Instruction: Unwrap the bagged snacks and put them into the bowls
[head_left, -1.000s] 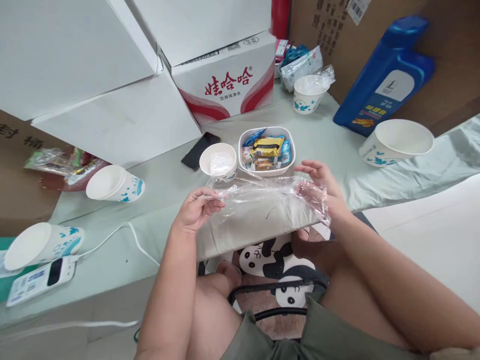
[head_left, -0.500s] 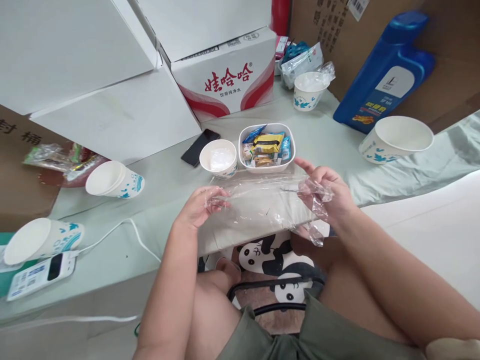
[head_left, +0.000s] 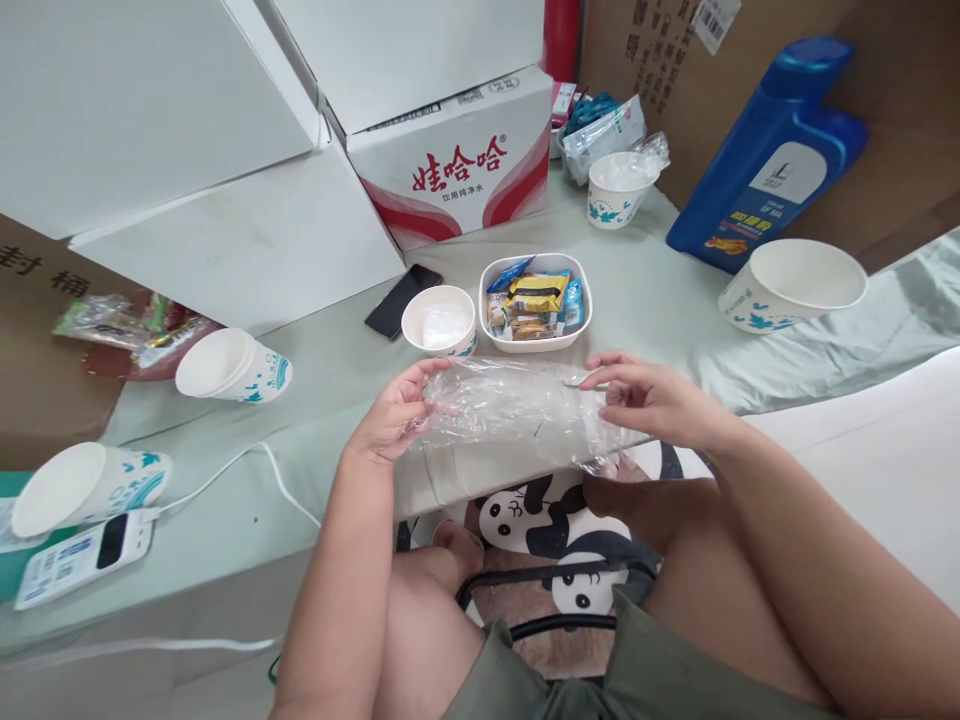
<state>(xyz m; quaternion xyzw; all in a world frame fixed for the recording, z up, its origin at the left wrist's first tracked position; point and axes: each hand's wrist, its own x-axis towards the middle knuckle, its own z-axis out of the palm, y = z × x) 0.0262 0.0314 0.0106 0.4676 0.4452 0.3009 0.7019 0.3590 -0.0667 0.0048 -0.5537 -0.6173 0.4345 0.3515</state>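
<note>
A thin, crinkled clear plastic film [head_left: 510,405] is stretched between my two hands over the table's front edge; I cannot tell whether it is a bag or a sheet. My left hand [head_left: 394,410] pinches its left end. At the right end, my right hand [head_left: 652,400] has curled fingers and thumb on the film, which hangs down below that hand. Just behind the film stands a white container [head_left: 536,345] of small wrapped snacks, yellow and blue. Beside it on the left is a paper cup [head_left: 439,345] with folded clear plastic inside.
A black phone [head_left: 403,300] lies behind the cup. Boxes [head_left: 457,170] line the back. At right are a blue bottle [head_left: 765,180] and a large paper cup [head_left: 795,285]. More paper cups [head_left: 240,365] and a white power bank [head_left: 86,560] with a cable are at left.
My right hand has turned over, its fingers now reaching left across the film's end. The film looks more gathered and less spread out. My left hand still pinches its end.
</note>
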